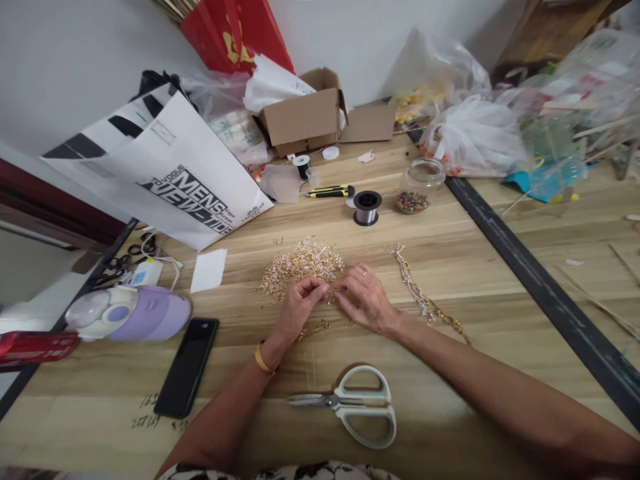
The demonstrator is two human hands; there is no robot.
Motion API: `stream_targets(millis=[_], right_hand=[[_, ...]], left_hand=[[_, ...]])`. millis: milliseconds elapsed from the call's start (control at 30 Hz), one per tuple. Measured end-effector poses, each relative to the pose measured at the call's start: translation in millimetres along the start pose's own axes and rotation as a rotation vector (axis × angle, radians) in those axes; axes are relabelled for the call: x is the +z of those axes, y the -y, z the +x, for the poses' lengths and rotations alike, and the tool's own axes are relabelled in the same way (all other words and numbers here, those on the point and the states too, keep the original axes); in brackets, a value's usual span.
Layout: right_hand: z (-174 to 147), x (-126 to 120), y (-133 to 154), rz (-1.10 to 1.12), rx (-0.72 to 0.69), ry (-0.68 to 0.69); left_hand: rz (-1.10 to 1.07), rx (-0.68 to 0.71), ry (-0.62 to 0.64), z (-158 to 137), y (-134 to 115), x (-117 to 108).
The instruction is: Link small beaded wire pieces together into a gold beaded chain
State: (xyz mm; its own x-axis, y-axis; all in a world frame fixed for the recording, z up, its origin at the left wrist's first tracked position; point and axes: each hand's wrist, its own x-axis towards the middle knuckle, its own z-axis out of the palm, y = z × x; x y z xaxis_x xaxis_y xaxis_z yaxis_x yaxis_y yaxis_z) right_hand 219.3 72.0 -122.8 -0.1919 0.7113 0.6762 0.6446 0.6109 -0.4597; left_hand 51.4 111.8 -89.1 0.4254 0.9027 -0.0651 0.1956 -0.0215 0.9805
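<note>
A heap of small gold and clear beads or charms point(300, 263) lies on the wooden table. At its near right edge my left hand point(304, 299) pinches something tiny between thumb and forefinger. My right hand point(364, 297), with a ring on one finger, meets it from the right, its fingertips closed at the same spot. What they hold is too small to make out. A gold chain point(320, 327) lies on the table just below the hands. Right of my right hand rests a strand of gold chain and clear beads point(425, 300). White-handled scissors point(350, 403) lie nearer to me.
Beyond the heap are a wire spool point(367, 208), a yellow-black box cutter point(330, 191) and a glass jar point(420, 187) of beads. To the left lie a black phone point(187, 367), a purple bottle point(150, 313) and a white paper bag point(175, 167). A cardboard box point(304, 120) stands behind.
</note>
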Motion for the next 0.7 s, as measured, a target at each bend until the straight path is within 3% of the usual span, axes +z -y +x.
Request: stream_targets(millis=[200, 700], right_hand=[[-1, -1, 2, -0.016, 0.077, -0.044], [-1, 0, -3, 0.017, 0.032, 0.033]], left_hand=[[0.001, -0.005, -0.05, 0, 1, -1], [0.063, 0.074, -0.013, 2, 11, -2]])
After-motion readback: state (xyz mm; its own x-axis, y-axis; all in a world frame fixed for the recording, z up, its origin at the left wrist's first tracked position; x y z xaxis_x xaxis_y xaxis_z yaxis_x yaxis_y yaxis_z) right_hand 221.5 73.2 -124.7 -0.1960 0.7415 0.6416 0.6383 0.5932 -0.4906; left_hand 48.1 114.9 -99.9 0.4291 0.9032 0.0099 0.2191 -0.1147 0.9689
